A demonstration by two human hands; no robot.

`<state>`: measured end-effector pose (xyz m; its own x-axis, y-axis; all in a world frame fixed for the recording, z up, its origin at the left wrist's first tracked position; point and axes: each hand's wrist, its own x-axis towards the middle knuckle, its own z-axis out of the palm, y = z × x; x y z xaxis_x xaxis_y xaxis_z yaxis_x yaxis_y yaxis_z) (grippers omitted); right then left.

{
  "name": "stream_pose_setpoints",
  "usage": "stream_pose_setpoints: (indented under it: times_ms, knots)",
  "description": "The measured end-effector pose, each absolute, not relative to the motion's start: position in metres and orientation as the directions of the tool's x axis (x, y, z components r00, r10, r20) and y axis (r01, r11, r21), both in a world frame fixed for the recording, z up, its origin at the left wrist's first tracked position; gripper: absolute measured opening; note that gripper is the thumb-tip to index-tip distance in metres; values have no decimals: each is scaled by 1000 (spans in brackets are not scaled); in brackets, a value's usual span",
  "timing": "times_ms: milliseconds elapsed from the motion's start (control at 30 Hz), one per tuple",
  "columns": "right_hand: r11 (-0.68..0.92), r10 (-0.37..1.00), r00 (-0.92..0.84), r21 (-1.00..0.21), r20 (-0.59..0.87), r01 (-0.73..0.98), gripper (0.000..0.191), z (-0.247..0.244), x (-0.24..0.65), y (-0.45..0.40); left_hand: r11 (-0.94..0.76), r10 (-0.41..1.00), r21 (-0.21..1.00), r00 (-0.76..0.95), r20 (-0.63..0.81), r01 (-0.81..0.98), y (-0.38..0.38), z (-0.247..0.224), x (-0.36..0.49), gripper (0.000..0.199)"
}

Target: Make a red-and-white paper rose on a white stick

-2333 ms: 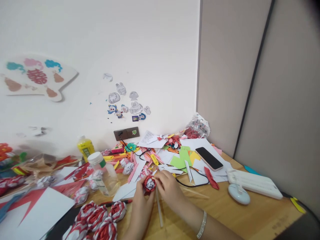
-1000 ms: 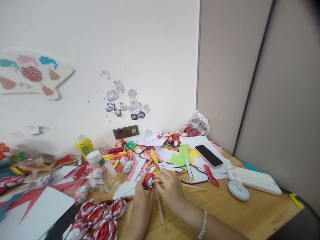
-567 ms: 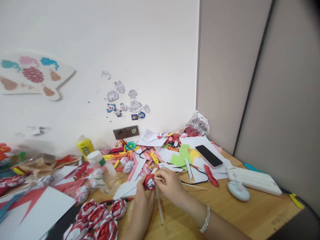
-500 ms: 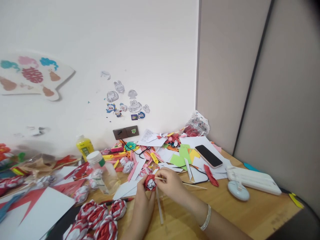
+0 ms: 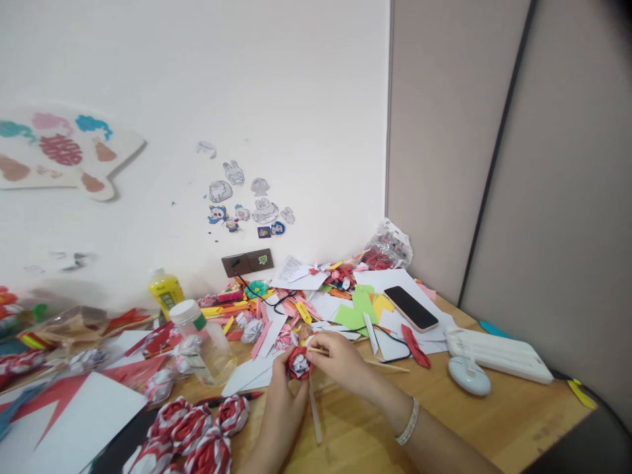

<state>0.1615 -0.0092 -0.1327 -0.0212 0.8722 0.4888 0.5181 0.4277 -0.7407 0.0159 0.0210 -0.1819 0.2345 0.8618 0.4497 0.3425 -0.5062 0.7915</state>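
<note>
Space just left of the left hand (image 5: 282,400) is filled by striped paper rosettes (image 5: 191,424). By the left hand, a red-and-white paper flower (image 5: 299,364) is gripped; near its right rim, a thin stick (image 5: 316,351) is pinched by the right hand (image 5: 338,357). Right of that hand, wood is exposed on the table (image 5: 498,424) towards its edge, beyond a pale oval object (image 5: 469,376).

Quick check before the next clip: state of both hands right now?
Left hand: closed around a red-and-white paper flower.
Right hand: closed, fingers pinching a thin stick at the flower's edge.
</note>
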Motion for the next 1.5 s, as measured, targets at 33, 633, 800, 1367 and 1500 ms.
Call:
stream_pose_setpoints:
  times_ms: [33, 633, 800, 1367, 1500]
  knots:
    - [427, 878, -34, -750, 477, 506, 18, -133, 163, -9, -504, 863, 792, 237, 446, 344, 20, -181, 16, 43]
    - [314, 791, -99, -263, 603, 912, 11, -146, 157, -5, -475, 880, 790, 223, 419, 389, 18, -175, 18, 40]
    - [339, 832, -74, -398, 551, 852, 10, -140, 166, -6, -483, 874, 805, 245, 419, 346, 18, -174, 19, 38]
    - [393, 878, -32, -683, 477, 615, 11, -134, 170, -7, -452, 888, 850, 232, 398, 270, 19, -175, 19, 37]
    - [445, 811, 25, -644, 584, 622, 16, -143, 165, -4, -432, 898, 861, 211, 385, 268, 21, -177, 19, 36]
